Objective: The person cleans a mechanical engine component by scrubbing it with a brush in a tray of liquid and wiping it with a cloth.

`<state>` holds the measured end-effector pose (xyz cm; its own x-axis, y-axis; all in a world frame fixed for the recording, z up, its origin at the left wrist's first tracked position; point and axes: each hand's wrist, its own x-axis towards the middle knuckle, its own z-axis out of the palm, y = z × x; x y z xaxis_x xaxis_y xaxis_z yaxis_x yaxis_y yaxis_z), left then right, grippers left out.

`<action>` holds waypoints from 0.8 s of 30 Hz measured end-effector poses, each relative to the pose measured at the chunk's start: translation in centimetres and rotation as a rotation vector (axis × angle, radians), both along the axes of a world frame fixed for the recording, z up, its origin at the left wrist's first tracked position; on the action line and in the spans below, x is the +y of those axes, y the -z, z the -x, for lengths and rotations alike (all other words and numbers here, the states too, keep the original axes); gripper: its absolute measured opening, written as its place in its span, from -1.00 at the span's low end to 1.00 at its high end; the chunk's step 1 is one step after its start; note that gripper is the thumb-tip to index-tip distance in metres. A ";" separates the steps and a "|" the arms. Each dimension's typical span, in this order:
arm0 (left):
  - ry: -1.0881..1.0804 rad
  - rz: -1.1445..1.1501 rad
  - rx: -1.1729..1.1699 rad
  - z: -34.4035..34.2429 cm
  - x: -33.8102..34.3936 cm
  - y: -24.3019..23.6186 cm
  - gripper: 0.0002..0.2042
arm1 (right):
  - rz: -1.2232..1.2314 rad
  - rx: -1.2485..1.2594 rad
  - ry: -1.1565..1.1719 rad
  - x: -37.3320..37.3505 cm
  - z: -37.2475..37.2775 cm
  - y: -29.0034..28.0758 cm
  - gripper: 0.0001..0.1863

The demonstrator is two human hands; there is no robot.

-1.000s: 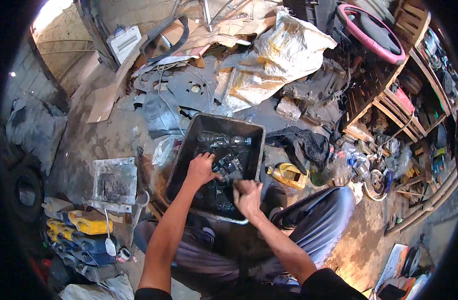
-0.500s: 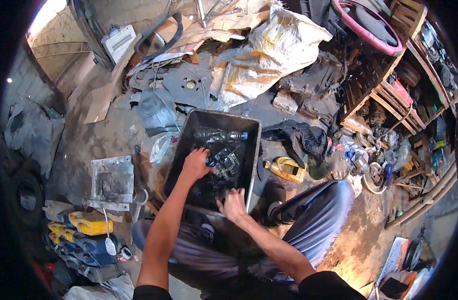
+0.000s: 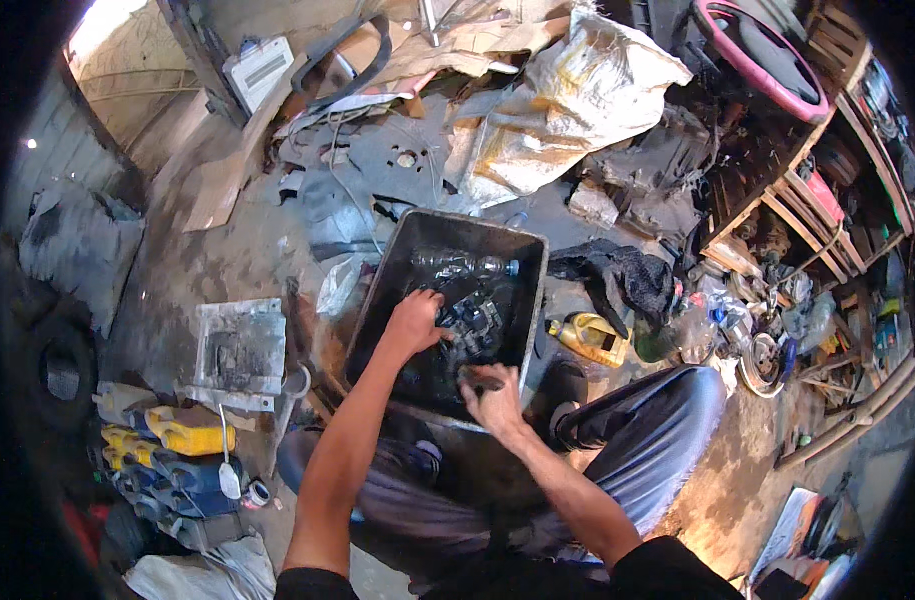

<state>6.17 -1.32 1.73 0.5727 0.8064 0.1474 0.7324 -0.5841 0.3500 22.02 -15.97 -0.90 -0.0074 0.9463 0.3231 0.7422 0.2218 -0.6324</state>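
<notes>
Left hand (image 3: 415,322) lay against the dark part (image 3: 481,318), grip unclear; right hand (image 3: 493,393), nearer the body, clenched a blurred dark item (image 3: 471,377). Work looked under way, part inside the tub (image 3: 539,300) below both hands; remainder untellable. Its long axis seemingly slanted away rightward, facing unclear.

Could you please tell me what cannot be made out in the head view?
Head: what the dark item by the right hand is; blurred.
Head: whether the left hand grips the metal part; the hand's own back hides its underside.
Head: the bottom of the lower-left sack; cut off by the lower edge.
</notes>
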 end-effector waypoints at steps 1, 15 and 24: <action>0.007 0.040 0.011 0.0 0.2 -0.3 -0.43 | -0.007 0.019 -0.009 -0.2 0.7 -0.2 -0.73; -0.016 -0.022 -0.043 0.2 0.0 -0.2 -0.54 | 0.034 -0.064 0.112 2.0 0.4 -3.0 -0.71; 0.010 -0.049 0.055 -0.1 -0.4 -0.5 -0.51 | 0.010 -0.191 0.043 2.3 0.0 -0.2 -0.67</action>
<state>6.25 -1.70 2.19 0.5887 0.7934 0.1545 0.7439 -0.6066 0.2805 21.97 -13.70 -0.69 -0.0271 0.9504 0.3099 0.8579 0.1812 -0.4808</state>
